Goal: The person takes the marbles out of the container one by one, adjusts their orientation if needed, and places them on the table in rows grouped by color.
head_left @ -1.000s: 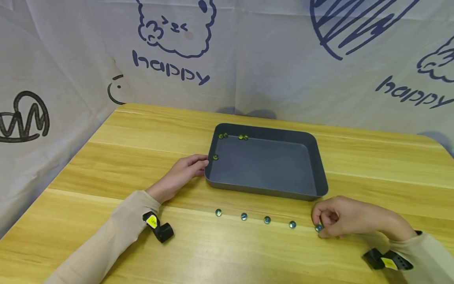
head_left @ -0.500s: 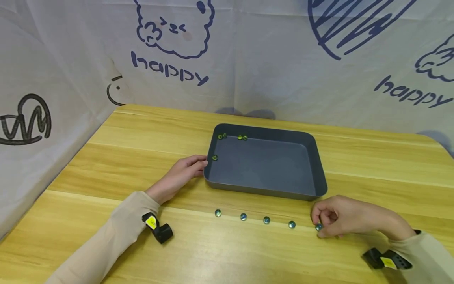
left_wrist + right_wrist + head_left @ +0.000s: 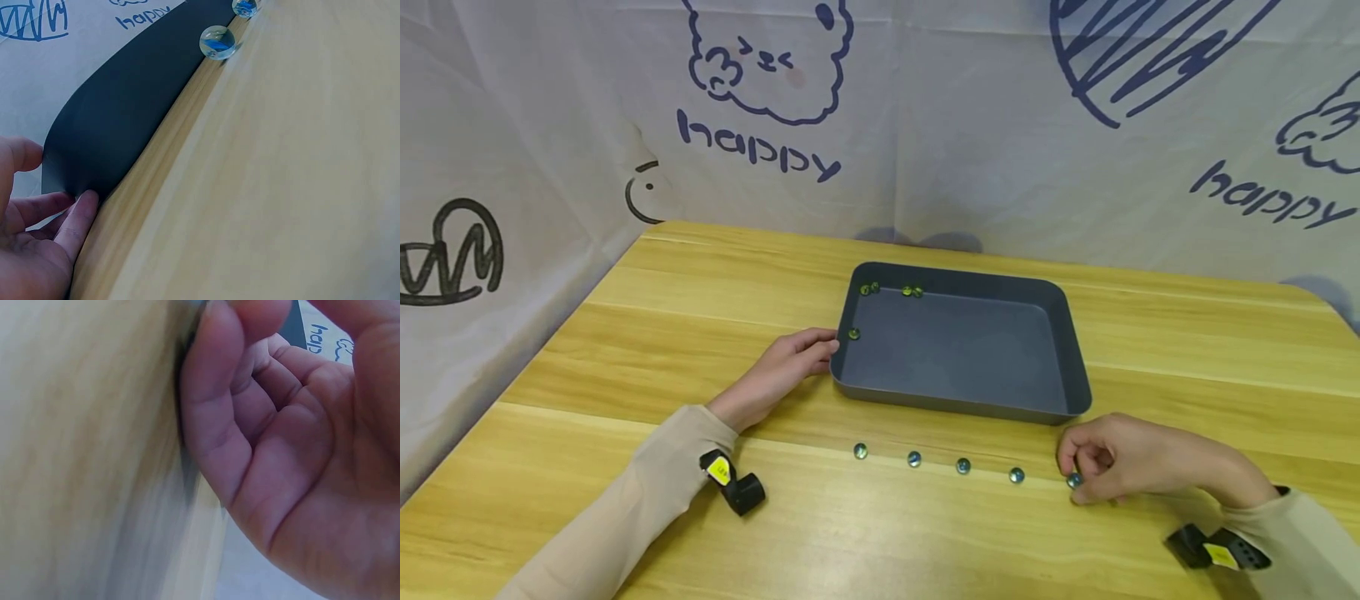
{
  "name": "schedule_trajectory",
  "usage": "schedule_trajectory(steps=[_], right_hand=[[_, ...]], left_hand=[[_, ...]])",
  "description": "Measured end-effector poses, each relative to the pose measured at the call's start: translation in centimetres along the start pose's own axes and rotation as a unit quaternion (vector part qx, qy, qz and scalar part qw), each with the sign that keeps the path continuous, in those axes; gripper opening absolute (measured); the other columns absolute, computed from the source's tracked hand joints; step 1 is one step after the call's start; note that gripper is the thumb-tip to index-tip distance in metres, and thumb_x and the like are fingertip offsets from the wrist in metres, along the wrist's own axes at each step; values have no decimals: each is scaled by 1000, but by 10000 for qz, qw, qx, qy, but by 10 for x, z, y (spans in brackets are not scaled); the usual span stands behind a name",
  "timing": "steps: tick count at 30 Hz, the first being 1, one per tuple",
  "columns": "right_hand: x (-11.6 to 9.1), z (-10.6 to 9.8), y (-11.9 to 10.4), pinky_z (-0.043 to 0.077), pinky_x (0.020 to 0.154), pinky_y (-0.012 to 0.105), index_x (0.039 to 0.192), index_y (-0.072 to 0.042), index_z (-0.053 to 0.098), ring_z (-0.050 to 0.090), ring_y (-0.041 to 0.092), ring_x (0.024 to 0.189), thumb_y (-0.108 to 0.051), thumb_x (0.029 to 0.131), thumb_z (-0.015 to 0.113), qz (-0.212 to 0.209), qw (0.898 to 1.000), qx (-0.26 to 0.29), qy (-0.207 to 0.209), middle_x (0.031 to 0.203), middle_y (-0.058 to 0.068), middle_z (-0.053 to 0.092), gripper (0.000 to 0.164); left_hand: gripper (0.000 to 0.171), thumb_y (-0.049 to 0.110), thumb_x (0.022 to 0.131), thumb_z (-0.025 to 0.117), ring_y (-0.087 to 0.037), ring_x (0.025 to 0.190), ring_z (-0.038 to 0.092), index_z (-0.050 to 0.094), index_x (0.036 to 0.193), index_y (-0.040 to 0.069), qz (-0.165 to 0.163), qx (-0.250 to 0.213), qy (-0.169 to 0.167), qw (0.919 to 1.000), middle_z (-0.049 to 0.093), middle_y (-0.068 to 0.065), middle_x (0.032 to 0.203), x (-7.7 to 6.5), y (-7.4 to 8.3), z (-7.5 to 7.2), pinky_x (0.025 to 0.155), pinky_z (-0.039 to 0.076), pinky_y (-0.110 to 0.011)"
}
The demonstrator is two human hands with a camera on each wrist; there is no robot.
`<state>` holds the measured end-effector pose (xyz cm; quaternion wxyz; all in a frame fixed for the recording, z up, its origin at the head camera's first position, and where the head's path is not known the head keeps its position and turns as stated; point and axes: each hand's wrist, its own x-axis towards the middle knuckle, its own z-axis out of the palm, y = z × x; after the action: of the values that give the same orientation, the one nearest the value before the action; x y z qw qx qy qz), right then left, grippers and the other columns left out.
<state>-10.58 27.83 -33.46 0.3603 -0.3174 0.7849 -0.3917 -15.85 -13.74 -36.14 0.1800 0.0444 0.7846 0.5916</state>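
Note:
A dark grey rectangular tray (image 3: 958, 350) lies on the wooden table. My left hand (image 3: 775, 375) rests against its left side. In the left wrist view, relaxed fingers (image 3: 78, 222) touch the tray's outer wall (image 3: 119, 106), with the thumb at its rim. In front of the tray, my right hand (image 3: 1138, 458) pinches a glass marble (image 3: 1074, 481) between thumb and forefinger, at the right end of a row. The right wrist view shows the curled fingers (image 3: 215, 406); the marble is mostly hidden there. Several clear marbles with blue swirls, such as this marble (image 3: 217, 43), form the row.
Several yellow-green marbles lie inside the tray, one marble (image 3: 853, 334) by its left wall and others along the back left. A white cloth (image 3: 985, 125) with drawings hangs behind the table (image 3: 625, 350). Each wrist carries a small black camera (image 3: 745, 493).
The head view has shifted very slightly. Both hands, the tray and the marbles keep their places.

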Motion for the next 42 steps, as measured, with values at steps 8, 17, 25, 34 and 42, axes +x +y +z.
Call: schedule_trajectory(steps=[8,17,25,34,42], right_hand=[[0,1,0,46,52,26,97,-6,62,46,3,51,-9,90,68,-8,9999,113,-34,65,-10,51,11],[1,1,1,45,53,27,98,-6,62,45,5,51,-9,90,68,-55,9999,111,-57,64,-9,51,11],[1,1,0,41,51,27,99,-8,62,40,1,55,-11,90,69,-178,9998,60,-82,68,-13,49,12],[-6,-4,6,37,48,29,103,-3,61,40,5,56,-5,89,69,-235,9995,169,-84,69,-9,50,16],[-10,-10,12,37,48,29,103,-1,59,40,6,57,-3,87,69,-133,9998,144,-54,70,-6,50,18]], left_hand=[[52,31,102,47,-30,122,53,43,144,1,4,14,3,10000,47,-18,142,0,0,0,108,36,-43],[52,32,102,47,-30,121,53,43,143,1,-25,6,15,10000,47,-17,141,-1,-1,0,108,35,-44],[51,31,102,47,-30,120,54,43,143,1,-10,-13,11,10000,48,-17,141,-1,-2,0,108,35,-44],[52,32,102,47,-30,120,54,44,143,1,16,-51,11,10000,48,-17,140,-1,-1,1,108,35,-44],[52,31,102,47,-30,121,53,42,144,0,6,-86,32,10000,47,-18,141,0,-1,1,107,37,-42]])
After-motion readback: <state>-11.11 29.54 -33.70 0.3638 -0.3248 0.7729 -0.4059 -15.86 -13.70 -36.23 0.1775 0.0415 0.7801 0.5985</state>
